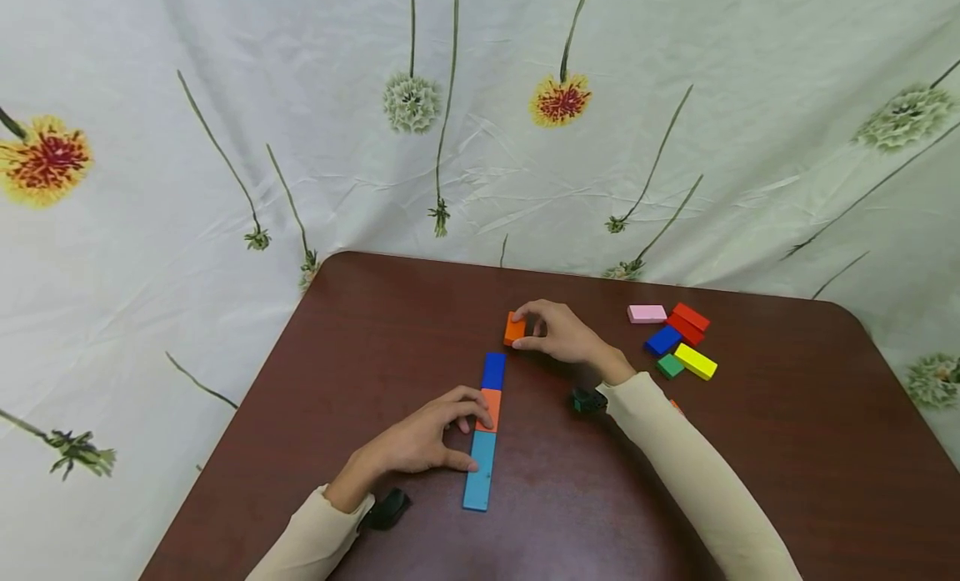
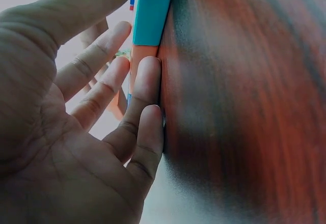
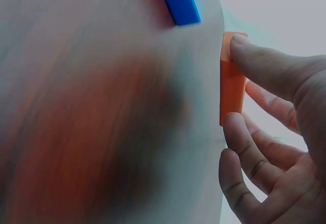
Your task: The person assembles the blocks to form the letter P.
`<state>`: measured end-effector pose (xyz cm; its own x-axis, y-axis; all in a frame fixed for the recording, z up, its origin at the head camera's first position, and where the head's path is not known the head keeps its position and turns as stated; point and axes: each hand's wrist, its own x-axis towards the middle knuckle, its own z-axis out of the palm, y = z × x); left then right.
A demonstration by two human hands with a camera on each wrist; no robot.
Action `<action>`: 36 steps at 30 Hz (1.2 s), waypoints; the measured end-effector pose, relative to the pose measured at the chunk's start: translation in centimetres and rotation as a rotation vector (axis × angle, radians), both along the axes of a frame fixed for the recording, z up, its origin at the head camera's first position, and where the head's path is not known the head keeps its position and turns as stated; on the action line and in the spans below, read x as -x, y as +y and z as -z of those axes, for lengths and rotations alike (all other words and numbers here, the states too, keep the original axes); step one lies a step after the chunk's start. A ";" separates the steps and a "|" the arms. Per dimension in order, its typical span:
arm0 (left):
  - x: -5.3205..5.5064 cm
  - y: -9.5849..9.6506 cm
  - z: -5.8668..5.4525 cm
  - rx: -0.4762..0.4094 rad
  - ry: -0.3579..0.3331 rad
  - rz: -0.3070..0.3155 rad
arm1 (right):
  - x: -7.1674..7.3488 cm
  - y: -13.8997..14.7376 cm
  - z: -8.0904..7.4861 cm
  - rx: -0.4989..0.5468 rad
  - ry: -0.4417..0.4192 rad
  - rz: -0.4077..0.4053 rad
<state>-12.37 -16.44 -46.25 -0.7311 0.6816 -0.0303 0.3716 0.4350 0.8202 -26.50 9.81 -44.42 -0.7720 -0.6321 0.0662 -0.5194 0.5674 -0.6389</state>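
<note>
A straight row of flat blocks runs away from the person on the table. Nearest is a long light-blue block (image 1: 478, 485), then an orange block (image 1: 491, 402), with a dark-blue block (image 1: 494, 370) at the far end. My left hand (image 1: 423, 435) rests along the row's left side, thumb at the light-blue block and relaxed fingertips at the orange one. Just beyond the dark-blue end, my right hand (image 1: 561, 335) pinches another orange block (image 3: 232, 84) by its two ends, between thumb and fingers. In the right wrist view that block stands apart from the blue block (image 3: 179, 2).
At the right lies a loose group: a pink block (image 1: 647, 314), red blocks (image 1: 688, 321), a blue block (image 1: 663, 341), a yellow block (image 1: 696, 362) and a green block (image 1: 671, 366). The right sleeve mostly hides another orange piece (image 1: 677, 406). A flowered cloth (image 1: 495, 164) hangs behind the brown table (image 1: 390, 331).
</note>
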 end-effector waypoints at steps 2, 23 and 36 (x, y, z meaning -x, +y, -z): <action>0.0 0.0 0.0 0.001 0.000 0.000 | -0.1 -0.6 0.1 0.004 0.000 -0.003; -0.1 -0.1 -0.1 -0.015 0.014 0.003 | -0.5 -2.4 1.5 0.000 0.002 0.032; -0.2 0.0 -0.2 -0.003 -0.009 -0.011 | -0.6 -2.2 1.7 0.022 -0.027 -0.001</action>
